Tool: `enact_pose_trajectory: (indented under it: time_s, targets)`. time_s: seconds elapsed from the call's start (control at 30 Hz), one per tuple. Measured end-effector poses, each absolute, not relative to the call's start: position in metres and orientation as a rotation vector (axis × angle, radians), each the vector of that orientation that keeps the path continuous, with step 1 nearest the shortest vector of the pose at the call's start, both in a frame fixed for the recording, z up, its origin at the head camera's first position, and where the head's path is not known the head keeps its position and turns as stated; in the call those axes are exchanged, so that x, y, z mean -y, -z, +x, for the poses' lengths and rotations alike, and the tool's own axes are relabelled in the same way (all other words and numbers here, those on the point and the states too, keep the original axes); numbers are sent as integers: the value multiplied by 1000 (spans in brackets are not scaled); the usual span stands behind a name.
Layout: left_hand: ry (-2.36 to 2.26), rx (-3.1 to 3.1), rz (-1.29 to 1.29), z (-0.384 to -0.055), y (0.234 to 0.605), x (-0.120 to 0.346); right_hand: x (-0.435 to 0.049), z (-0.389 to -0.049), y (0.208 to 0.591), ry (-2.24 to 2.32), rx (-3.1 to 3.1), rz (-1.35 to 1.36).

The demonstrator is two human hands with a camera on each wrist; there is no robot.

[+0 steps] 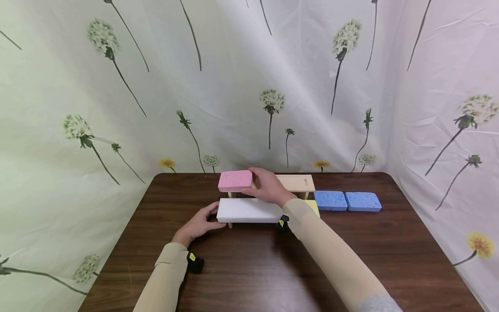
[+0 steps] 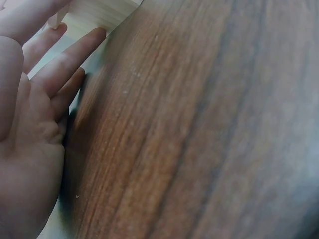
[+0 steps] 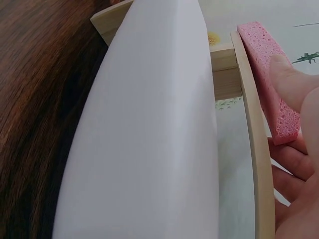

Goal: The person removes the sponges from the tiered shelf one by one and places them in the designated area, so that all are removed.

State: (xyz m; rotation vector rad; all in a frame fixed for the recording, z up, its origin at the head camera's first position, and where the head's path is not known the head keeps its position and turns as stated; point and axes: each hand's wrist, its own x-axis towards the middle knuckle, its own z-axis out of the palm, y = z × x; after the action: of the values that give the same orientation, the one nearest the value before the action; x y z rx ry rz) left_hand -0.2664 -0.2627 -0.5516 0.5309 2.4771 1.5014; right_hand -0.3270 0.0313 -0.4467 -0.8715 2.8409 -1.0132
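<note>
A pink sponge [image 1: 235,180] lies at the left end of the rear wooden stand [image 1: 297,182]. My right hand [image 1: 268,185] pinches its right end, with the thumb [image 3: 285,82] on one face and the fingers on the other in the right wrist view. In front, a long white block [image 1: 249,211] covers the top of a second wooden stand [image 2: 94,17]. My left hand [image 1: 198,223] rests at the left end of this front stand, fingers extended along its side and thumb near the front corner. My right forearm hides part of the white block.
Two blue sponges [image 1: 330,201] lie side by side right of the stands. A yellow sponge [image 1: 313,207] shows partly behind my right wrist. The dark wooden table [image 1: 249,260] meets a flower-patterned curtain [image 1: 234,108] at its back edge.
</note>
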Motion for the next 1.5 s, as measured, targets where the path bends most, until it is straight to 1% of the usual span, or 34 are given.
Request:
enact_pose_trajectory:
  time_s: [0.57,1.5]
  targets:
    - [-1497,-2484,542,-266,552,263,-52,-319,447,1088,-2853,-806]
    - [-1496,-2494,516,-266,553,263,-101,-310,444,1141,-2882,-837]
